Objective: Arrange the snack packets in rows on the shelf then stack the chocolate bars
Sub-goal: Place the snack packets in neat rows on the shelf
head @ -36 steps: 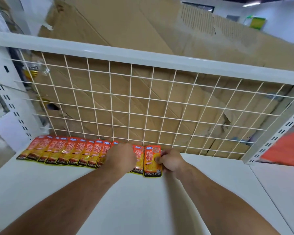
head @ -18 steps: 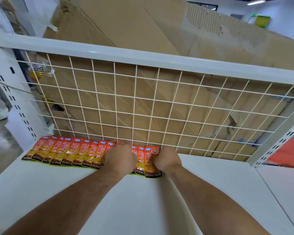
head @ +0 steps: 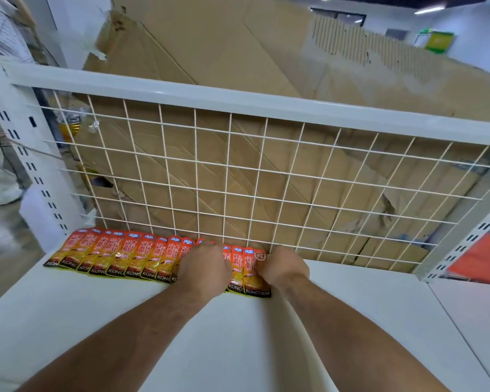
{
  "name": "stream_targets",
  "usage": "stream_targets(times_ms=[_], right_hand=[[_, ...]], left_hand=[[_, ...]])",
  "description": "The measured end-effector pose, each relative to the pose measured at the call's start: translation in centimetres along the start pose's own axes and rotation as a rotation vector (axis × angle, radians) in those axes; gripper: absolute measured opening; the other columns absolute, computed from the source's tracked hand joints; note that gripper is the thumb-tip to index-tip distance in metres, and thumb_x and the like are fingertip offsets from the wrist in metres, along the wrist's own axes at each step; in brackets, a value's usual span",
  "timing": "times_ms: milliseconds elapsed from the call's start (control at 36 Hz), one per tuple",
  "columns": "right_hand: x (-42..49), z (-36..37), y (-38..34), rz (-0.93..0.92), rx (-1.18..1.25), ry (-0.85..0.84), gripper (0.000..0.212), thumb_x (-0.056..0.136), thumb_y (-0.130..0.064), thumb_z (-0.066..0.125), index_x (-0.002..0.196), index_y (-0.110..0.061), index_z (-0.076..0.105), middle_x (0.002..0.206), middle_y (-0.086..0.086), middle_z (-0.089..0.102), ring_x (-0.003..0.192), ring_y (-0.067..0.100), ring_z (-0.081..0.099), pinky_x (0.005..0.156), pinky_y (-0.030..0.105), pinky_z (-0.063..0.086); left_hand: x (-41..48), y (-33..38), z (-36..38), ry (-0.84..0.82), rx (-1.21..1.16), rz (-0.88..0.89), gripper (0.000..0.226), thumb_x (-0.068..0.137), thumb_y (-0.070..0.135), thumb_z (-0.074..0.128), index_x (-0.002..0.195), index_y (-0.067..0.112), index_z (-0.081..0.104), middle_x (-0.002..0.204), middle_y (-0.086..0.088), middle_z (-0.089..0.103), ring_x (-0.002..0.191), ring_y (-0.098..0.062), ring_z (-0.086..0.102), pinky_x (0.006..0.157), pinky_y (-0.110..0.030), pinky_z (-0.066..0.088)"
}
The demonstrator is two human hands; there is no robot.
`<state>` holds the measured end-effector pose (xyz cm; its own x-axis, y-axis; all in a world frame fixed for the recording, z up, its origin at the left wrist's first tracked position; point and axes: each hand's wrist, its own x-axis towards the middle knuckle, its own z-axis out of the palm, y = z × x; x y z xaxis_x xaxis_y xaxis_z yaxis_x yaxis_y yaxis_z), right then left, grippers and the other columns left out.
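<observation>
one row laid, chocolate bars nowhere in sight

a person's two hands work the right end of a single row of snack packets (head: 119,254), which lie flat and overlapping on the white shelf (head: 238,340) with their top edges right at the foot of the wire grid (head: 266,179). the left hand (head: 204,264) lies knuckles-up over packets near the row's end, its fingers bent down onto them. the tips are hidden, so it cannot be told whether it grips or only presses. the right hand (head: 285,267) sits just beside it, fingers curled at the right edge of the end packet (head: 255,278), apparently pinching it into line.

the step in hand looks to be squaring off the first row. the run reaches only about halfway along the foot of the grid, with bare shelf to the right of it and in front of it. the next move likely calls for letting go cleanly, so the overlap does not slide, and then fetching more packets.

no chocolate bars are in view, nor any box or tray. the shelf is the only holder, and it holds just this row. flattened cardboard (head: 238,52) stands behind the grid.
</observation>
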<state>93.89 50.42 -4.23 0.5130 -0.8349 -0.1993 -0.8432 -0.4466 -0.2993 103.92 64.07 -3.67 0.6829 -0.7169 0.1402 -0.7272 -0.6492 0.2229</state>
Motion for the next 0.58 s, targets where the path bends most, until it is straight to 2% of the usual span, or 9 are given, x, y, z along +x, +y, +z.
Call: stream_targets(times_ms=[194,278,389,500,583], right_hand=[[-1.0,0.5,1.3,-0.046,0.075,0.067,0.023,0.092,-0.045,0.049,0.095,-0.023,0.056,0.106,0.002,0.070,0.099,0.026,0.066,0.076,0.031,0.049],[-1.7,0.5,2.6,-0.150,-0.019,0.141,0.037,0.092,-0.048,0.047,0.115,-0.023,0.060,0.116,0.003,0.065,0.109,0.026,0.060,0.082,0.034,0.050],[-2.6,0.0,5.4,-0.243,-0.183,0.162,0.057,0.092,-0.050,0.047,0.141,-0.022,0.044,0.143,0.000,0.049,0.131,0.025,0.041,0.103,0.036,0.042],[-4.0,-1.1,9.0,-0.206,-0.227,0.121,0.070,0.094,-0.055,0.043,0.154,-0.023,0.028,0.162,-0.001,0.023,0.149,0.023,0.019,0.118,0.040,0.025],[-5.3,-1.9,11.9,-0.120,-0.217,0.093,0.074,0.095,-0.058,0.042,0.157,-0.023,0.022,0.166,0.002,0.015,0.152,0.024,0.013,0.121,0.040,0.020]], left_hand=[[0.0,1.2,0.3,0.053,0.042,0.143,0.040,0.093,0.043,0.046,0.128,0.024,0.054,0.122,0.002,0.061,0.117,-0.021,0.051,0.095,-0.036,0.040],[0.0,2.3,1.1,0.046,0.027,0.226,0.042,0.092,0.042,0.046,0.130,0.024,0.052,0.129,0.004,0.057,0.122,-0.021,0.047,0.097,-0.037,0.038],[0.1,4.2,2.5,0.020,-0.016,0.329,0.052,0.088,0.042,0.046,0.137,0.025,0.049,0.140,0.005,0.051,0.131,-0.019,0.042,0.104,-0.038,0.036],[-0.3,7.0,3.9,-0.037,-0.013,0.413,0.064,0.088,0.048,0.029,0.146,0.023,0.041,0.151,0.003,0.041,0.141,-0.019,0.031,0.113,-0.039,0.028],[-0.7,9.4,4.5,-0.088,-0.009,0.458,0.064,0.091,0.049,0.029,0.149,0.023,0.035,0.155,0.002,0.036,0.145,-0.020,0.026,0.114,-0.040,0.024]])
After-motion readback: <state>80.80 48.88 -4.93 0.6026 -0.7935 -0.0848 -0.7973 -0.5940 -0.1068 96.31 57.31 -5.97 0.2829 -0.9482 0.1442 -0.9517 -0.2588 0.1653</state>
